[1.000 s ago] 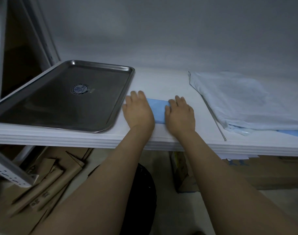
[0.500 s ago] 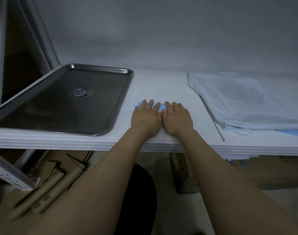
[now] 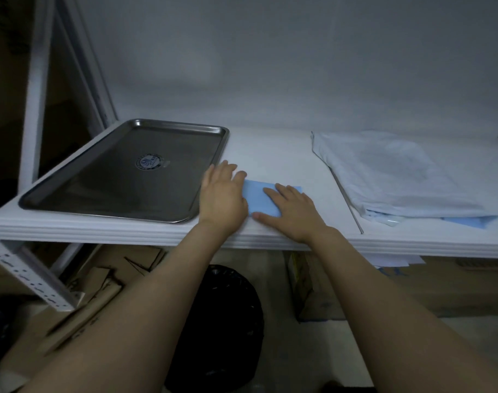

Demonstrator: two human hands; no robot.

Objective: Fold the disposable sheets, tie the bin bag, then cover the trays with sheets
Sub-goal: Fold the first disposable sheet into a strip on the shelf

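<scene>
A small folded blue sheet [image 3: 259, 195] lies flat on the white shelf [image 3: 270, 148], near its front edge. My left hand [image 3: 222, 197] lies flat over the sheet's left end, fingers straight, beside the tray's right rim. My right hand [image 3: 293, 211] presses flat on the sheet's right part, fingers spread. An empty steel tray [image 3: 128, 171] sits on the left of the shelf. A pile of pale disposable sheets [image 3: 392, 171] lies on the right. A black bin bag [image 3: 225, 321] stands on the floor below, between my forearms.
A thin metal rod [image 3: 347, 199] lies along the left edge of the sheet pile. Flattened cardboard [image 3: 80, 302] and a white perforated shelf bracket [image 3: 29, 276] are under the shelf on the left. Cardboard boxes [image 3: 412, 287] stand under the right side.
My hands were side by side on the sheet half a second ago; the left has slid left toward the tray and the right slightly right, uncovering the blue sheet between them.
</scene>
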